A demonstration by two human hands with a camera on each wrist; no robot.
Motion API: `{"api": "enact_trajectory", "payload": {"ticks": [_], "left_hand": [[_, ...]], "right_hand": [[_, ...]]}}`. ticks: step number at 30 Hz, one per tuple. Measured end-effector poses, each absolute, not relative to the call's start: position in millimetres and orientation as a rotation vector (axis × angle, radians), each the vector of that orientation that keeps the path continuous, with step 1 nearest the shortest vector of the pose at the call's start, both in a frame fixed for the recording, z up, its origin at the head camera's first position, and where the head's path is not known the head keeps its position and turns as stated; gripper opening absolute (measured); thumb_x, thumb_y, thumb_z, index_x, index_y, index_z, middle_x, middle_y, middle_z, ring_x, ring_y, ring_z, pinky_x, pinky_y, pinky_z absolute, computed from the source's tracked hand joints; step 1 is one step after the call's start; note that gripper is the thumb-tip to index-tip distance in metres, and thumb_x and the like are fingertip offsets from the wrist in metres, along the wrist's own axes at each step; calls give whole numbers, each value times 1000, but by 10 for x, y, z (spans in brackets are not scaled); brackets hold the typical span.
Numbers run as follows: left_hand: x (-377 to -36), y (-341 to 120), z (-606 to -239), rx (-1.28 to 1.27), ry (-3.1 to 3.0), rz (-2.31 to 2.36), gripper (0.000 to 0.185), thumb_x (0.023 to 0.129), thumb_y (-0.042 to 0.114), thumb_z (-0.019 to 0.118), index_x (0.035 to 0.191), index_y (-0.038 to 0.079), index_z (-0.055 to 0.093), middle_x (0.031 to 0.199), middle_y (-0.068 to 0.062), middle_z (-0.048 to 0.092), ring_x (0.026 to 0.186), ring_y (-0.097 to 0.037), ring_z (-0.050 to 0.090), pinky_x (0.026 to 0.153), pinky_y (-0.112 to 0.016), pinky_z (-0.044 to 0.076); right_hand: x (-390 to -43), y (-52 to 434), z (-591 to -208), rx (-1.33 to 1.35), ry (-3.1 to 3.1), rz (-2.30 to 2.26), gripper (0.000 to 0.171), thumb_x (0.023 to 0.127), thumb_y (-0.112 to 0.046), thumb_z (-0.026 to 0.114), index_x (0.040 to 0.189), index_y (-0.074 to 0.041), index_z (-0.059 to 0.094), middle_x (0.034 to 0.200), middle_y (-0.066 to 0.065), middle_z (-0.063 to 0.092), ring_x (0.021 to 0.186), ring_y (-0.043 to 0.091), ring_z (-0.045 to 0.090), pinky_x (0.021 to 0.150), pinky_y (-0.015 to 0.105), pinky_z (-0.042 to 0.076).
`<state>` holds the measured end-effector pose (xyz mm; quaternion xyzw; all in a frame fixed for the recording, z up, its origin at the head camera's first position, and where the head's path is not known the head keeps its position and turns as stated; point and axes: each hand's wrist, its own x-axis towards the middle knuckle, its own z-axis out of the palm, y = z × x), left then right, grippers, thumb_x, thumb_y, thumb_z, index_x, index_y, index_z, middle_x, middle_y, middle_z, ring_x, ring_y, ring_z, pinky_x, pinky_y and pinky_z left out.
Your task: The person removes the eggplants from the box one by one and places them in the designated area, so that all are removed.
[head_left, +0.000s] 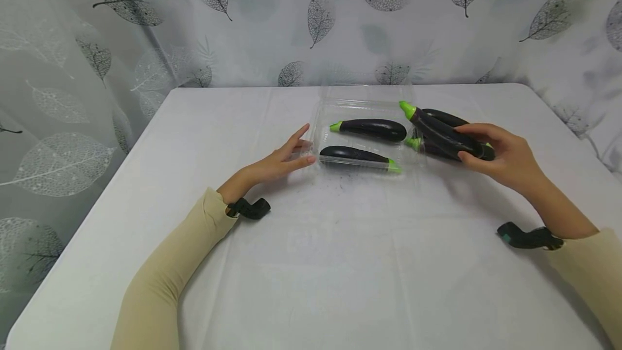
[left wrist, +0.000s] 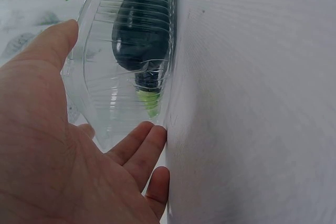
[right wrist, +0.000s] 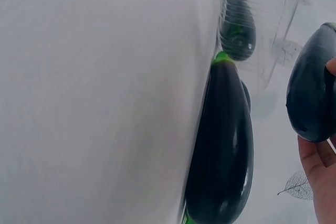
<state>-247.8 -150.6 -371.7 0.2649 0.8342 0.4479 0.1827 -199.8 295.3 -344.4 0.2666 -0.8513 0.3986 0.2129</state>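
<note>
A clear plastic container (head_left: 359,104) holds two dark eggplants, a rear one (head_left: 374,129) with its green end left and a front one (head_left: 352,152) with its green end right. My left hand (head_left: 278,165) touches the container's left side with extended fingers; in the left wrist view the thumb (left wrist: 60,40) lies at the rim and the other fingers lower down. To the right, my right hand (head_left: 512,161) grips another eggplant (head_left: 439,131), its green end tilted up towards the container. Under and behind it, two more eggplants (right wrist: 223,145) lie on the table, partly hidden.
A white cloth covers the table (head_left: 311,263). Curtains (head_left: 272,9) with a leaf print hang behind and at both sides. A dark wrist mount (head_left: 250,208) sits on the left wrist and a similar mount (head_left: 529,236) on the right.
</note>
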Motion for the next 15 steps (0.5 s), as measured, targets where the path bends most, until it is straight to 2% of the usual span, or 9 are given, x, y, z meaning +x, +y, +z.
{"api": "enact_trajectory", "payload": {"ticks": [8,15], "left_hand": [[-2477,-1508,-3715,739,2351,1267,84,100,38,54,157,33,-7,155,-10,30,144,-26,27,116,-51,20],[-2477,-1500,-3717,741,2352,1269,82,101,30,53,157,31,-7,155,-10,30,144,-23,26,117,-49,20]], "right_hand": [[-1996,3080,-3455,738,-2360,1145,60,67,26,69,120,-2,67,114,-9,63,107,-1,55,92,8,40],[-2017,3188,-3476,761,-2373,1130,63,65,27,69,120,-2,67,114,-11,64,107,-2,55,92,8,39]]}}
